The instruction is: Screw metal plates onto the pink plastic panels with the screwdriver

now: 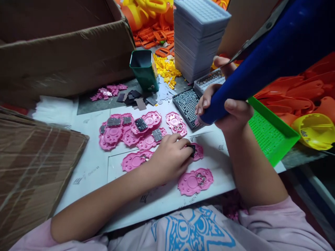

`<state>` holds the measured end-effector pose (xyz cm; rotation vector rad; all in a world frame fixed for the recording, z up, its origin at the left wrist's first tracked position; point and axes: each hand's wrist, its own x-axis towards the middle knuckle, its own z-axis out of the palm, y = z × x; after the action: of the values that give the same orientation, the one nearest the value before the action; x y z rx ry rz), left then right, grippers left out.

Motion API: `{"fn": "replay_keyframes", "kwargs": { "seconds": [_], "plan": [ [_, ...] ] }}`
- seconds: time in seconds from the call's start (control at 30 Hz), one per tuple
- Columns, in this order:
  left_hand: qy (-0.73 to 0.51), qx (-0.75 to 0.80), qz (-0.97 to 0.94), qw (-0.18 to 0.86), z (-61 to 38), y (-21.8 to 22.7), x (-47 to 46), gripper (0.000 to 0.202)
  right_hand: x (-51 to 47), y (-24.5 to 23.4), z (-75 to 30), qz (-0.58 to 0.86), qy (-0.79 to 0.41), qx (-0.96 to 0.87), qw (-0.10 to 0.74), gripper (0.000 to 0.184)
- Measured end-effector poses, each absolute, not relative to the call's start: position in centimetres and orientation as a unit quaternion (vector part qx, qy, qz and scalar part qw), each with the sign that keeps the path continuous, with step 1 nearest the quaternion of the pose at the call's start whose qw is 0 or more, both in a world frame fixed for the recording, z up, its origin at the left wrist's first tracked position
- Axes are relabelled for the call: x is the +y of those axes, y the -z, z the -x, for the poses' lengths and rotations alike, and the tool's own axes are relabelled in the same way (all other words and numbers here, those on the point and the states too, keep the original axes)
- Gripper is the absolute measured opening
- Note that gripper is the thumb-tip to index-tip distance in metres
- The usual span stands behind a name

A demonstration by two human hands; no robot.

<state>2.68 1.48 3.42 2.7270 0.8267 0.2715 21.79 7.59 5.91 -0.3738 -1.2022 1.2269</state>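
Observation:
My left hand [171,157] rests on the white sheet [89,170], fingers pinched on a small dark plate [193,150] laid on a pink plastic piece [198,152]. My right hand [225,108] is wrapped round a big blue tool handle [264,59], its tip down at the black tray of small metal balls [186,104]. Several more pink pieces [136,130] lie to the left, some with grey plates on them. One pink piece [195,181] lies near the front edge.
A green cup [143,69] stands behind loose dark plates [134,97]. A tall stack of grey trays [197,38] is at the back, a green tray [272,136] right, cardboard boxes [62,52] left, orange and yellow parts [300,101] around.

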Motion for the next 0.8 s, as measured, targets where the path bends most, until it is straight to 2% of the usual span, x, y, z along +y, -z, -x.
{"fn": "replay_keyframes", "kwargs": {
  "seconds": [0.17, 0.37, 0.67, 0.8],
  "plan": [
    [-0.101, 0.281, -0.942, 0.153, -3.0, -3.2, 1.4, 0.025, 7.6, -5.6, -21.9, 0.153, -0.525, -0.535, 0.644, 0.060],
    [-0.099, 0.269, -0.946, 0.152, -3.1, -2.5, 1.5, 0.020, 7.5, -5.7, -21.9, 0.163, -0.523, -0.538, 0.641, 0.061],
    [-0.133, 0.259, -0.941, 0.170, -2.2, -2.6, 1.3, 0.022, 7.4, -6.0, -21.8, 0.176, -0.525, -0.519, 0.651, 0.058],
    [-0.134, 0.282, -0.929, 0.200, -2.4, -2.8, 1.1, 0.020, 7.4, -6.6, -22.3, 0.231, -0.539, -0.519, 0.621, 0.036]
  ]
}}
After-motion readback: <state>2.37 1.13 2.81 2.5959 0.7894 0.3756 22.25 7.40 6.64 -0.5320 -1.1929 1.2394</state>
